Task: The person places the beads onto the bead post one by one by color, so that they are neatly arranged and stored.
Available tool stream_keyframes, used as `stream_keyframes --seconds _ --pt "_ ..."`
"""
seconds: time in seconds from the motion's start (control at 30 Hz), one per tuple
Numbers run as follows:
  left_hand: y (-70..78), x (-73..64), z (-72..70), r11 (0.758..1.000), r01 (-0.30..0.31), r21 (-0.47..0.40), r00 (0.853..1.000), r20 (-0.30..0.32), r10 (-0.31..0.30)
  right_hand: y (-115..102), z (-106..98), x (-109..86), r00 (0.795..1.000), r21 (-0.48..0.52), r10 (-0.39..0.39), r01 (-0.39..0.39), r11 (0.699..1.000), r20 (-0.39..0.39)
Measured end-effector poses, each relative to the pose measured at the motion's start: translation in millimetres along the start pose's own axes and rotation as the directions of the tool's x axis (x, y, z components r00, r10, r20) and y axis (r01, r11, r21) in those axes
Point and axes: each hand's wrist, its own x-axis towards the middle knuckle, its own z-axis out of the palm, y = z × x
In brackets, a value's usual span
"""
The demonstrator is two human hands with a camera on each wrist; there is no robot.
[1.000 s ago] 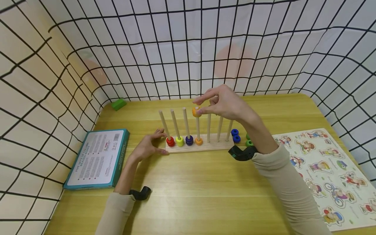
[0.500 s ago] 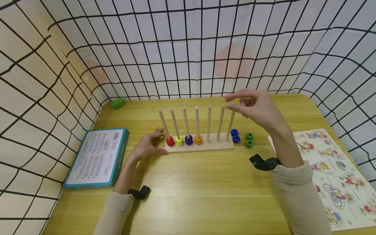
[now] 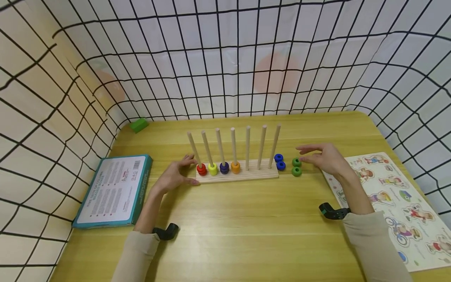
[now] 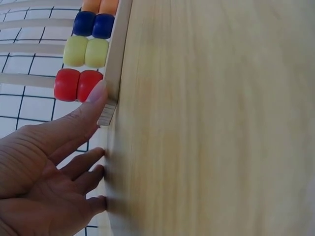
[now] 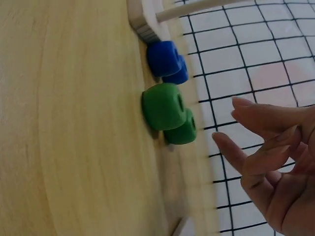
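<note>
A wooden bead stand point(image 3: 215, 179) with several upright pegs stands on the table. Its left pegs carry red beads point(image 3: 201, 169), yellow beads point(image 3: 213, 169), dark blue beads point(image 3: 224, 168) and orange beads point(image 3: 235, 167); two of each colour show on the first three in the left wrist view. My left hand point(image 3: 173, 177) holds the base's left end, thumb at the front corner point(image 4: 98, 93) and forefinger behind. Over the right side, my right hand point(image 3: 327, 159) hovers with nothing in it, thumb and forefinger apart, beside two green beads point(image 5: 162, 106). Two blue beads point(image 3: 280, 166) lie between them and the stand.
A teal-edged box point(image 3: 112, 192) lies at the left, and a small green block point(image 3: 139, 125) at the back left. A picture puzzle board point(image 3: 394, 215) covers the right side. Black wire mesh point(image 3: 237, 62) encloses the back and sides of the table point(image 3: 239, 243).
The orange bead held at the fourth peg's top was let go and dropped onto the other. My right hand moved right and down to the green beads. My left hand stayed at the base.
</note>
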Motion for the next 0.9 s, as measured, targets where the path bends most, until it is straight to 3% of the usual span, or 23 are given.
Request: stream_keyframes --seconds 0.3,0.9 --pt "0.0 -1.0 -0.3 1.0 0.017 -0.004 1.0 0.004 -0.017 20.4 7.9 14.9 0.989 -0.015 0.088 -0.087 0.996 0.122" --pt "2.3 -0.9 -0.9 1.0 0.016 0.022 1.0 0.001 -0.016 20.3 18.6 27.0 0.99 -0.038 0.096 -0.093 0.995 0.101"
